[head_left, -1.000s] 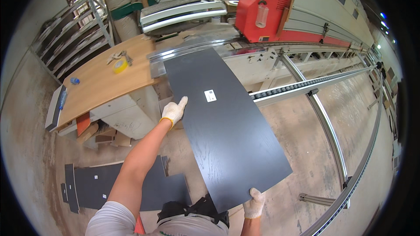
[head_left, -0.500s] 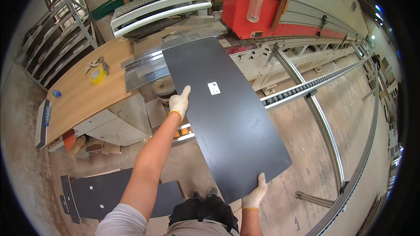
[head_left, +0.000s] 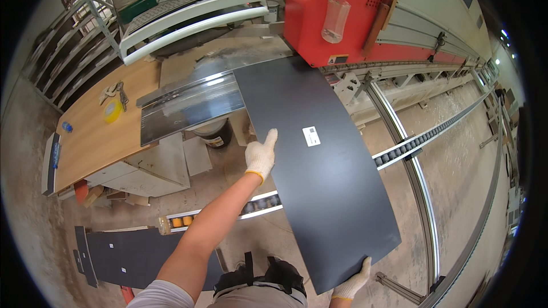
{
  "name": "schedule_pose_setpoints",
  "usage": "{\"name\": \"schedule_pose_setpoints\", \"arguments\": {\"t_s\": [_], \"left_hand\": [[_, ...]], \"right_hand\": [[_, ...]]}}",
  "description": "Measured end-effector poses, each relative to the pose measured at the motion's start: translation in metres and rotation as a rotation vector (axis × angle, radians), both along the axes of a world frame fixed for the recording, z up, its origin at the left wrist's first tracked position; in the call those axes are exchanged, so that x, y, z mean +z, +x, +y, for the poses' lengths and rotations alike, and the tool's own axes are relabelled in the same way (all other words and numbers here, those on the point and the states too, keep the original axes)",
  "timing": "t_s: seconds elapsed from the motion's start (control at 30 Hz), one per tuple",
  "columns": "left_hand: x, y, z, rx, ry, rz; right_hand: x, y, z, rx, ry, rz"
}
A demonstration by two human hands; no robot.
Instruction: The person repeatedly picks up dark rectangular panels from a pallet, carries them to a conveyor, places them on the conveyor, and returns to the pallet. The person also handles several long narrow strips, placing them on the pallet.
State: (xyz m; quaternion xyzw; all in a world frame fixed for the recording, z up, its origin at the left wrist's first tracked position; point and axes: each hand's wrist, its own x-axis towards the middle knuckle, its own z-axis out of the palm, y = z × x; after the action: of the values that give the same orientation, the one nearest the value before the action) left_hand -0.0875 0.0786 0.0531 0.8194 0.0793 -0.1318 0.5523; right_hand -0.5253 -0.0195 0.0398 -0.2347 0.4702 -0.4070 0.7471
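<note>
A long dark grey panel (head_left: 334,194) with a small white label (head_left: 311,136) lies in front of me, its far end by the red machine housing (head_left: 328,14). My left hand (head_left: 261,155), in a white knit glove, grips the panel's left edge near the middle, thumb on top and fingers hidden below. At the near right corner my right hand (head_left: 355,283), gloved too, holds the edge with its thumb on the top face. Beneath the panel runs a roller rail (head_left: 262,205), which shows on both sides. A metal plate (head_left: 191,115) adjoins its far left edge.
Left stands a wooden-topped bench (head_left: 91,131) with yellow tape (head_left: 113,111) on it. More dark panels (head_left: 137,256) lie low at the near left. A keyboard shelf (head_left: 188,28) is at the back. Metal rails (head_left: 419,194) cross the floor on the right. A bucket (head_left: 216,134) stands under the plate.
The panel has moved to the right and its far end is now closer against the red machine. Both hands have travelled with it, keeping their hold. My view has shifted slightly.
</note>
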Motion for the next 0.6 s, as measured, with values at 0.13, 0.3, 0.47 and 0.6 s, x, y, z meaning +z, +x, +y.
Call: {"name": "schedule_pose_setpoints", "arguments": {"t_s": [0.13, 0.3, 0.47, 0.6], "left_hand": [[0.003, 0.000, -0.064, -0.009, 0.067, -0.061], [-0.001, 0.001, -0.132, 0.002, -0.100, 0.024], [-0.014, 0.004, -0.195, -0.039, 0.002, -0.063], [-0.004, 0.015, -0.238, -0.160, 0.097, -0.105]], "right_hand": [[0.008, 0.005, -0.057, -0.063, -0.035, 0.041], [0.010, 0.007, -0.123, -0.092, -0.077, 0.069], [0.007, 0.006, -0.188, -0.118, -0.156, 0.145], [0.003, 0.005, -0.245, -0.102, -0.238, 0.182]]}}
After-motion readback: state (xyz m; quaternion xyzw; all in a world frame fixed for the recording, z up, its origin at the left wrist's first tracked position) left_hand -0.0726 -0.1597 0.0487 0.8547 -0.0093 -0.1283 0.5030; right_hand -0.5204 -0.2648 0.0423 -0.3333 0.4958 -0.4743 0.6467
